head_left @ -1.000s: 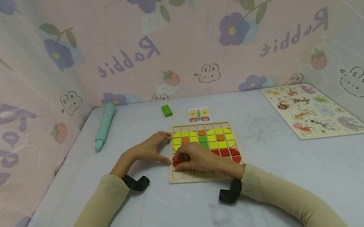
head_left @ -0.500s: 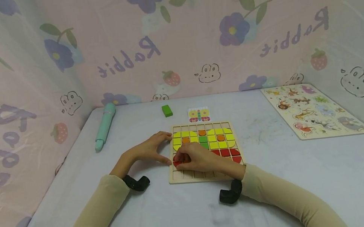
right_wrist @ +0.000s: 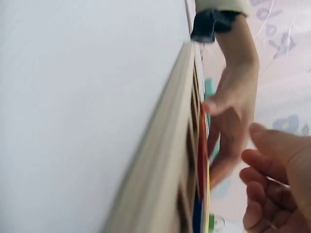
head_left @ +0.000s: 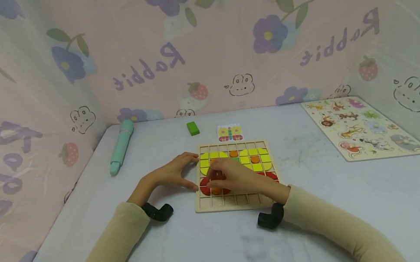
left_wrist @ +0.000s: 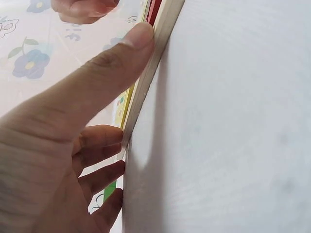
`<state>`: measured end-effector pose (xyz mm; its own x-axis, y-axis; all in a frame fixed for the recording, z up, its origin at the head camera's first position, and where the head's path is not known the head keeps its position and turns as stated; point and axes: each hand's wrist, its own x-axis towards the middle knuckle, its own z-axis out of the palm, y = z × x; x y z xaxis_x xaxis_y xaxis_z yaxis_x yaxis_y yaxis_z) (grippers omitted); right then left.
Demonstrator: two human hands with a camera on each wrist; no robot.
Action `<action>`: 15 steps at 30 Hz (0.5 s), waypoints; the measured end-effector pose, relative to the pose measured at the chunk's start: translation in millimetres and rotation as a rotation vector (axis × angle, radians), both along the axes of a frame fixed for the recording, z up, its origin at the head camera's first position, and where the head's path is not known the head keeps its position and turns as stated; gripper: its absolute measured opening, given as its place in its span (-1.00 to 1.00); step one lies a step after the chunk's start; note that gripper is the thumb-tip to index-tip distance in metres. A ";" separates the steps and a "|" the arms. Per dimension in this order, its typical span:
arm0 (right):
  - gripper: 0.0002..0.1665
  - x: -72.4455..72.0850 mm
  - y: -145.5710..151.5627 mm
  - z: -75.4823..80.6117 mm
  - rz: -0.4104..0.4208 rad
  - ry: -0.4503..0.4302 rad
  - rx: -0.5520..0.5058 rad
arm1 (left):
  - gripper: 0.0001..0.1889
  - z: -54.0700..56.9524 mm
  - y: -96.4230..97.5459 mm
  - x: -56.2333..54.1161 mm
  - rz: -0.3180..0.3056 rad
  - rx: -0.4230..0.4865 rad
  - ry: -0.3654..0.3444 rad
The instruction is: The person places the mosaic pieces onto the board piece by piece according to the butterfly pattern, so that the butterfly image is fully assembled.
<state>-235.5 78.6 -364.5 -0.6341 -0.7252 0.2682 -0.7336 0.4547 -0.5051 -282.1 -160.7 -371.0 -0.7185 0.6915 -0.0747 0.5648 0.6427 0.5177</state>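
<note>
A square wooden grid board (head_left: 223,206) lies on the table, filled with yellow (head_left: 262,166), red and orange tiles. My left hand (head_left: 172,173) rests at its left side, thumb and fingertips touching the edge, as the left wrist view shows. Over the board's left half hovers my right hand (head_left: 235,177), thumb and fingers loosely bent. In the right wrist view a gap stands between thumb and fingers, with no tile seen in it. Red tiles (head_left: 204,188) and an orange tile (head_left: 216,190) show beside the fingertips. The right hand hides the board's middle. A blue tile (right_wrist: 197,213) shows in the right wrist view.
Behind the board lies a butterfly pattern card (head_left: 230,133), and near it a green block (head_left: 192,128). A mint-green microphone-like stick (head_left: 121,146) lies at the back left. An animal puzzle board (head_left: 363,127) is at the right. Printed cloth walls enclose the table.
The right hand has lifted slightly and shifted right, uncovering red tiles and an orange tile at the left. The left hand has stayed in place.
</note>
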 end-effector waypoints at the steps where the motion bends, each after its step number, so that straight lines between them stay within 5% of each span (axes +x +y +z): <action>1: -0.78 -1.3 6.1 1.2 -0.018 0.021 -0.008 | -0.09 0.0 0.5 -0.1 0.000 -0.002 0.002; 7: -0.80 -8.6 59.1 7.5 -0.144 0.100 -0.016 | -0.08 -0.8 3.0 -1.4 0.001 -0.021 0.015; 15: -0.82 -14.8 142.1 20.3 -0.300 0.175 0.141 | -0.04 3.0 3.3 1.0 0.025 -0.041 -0.004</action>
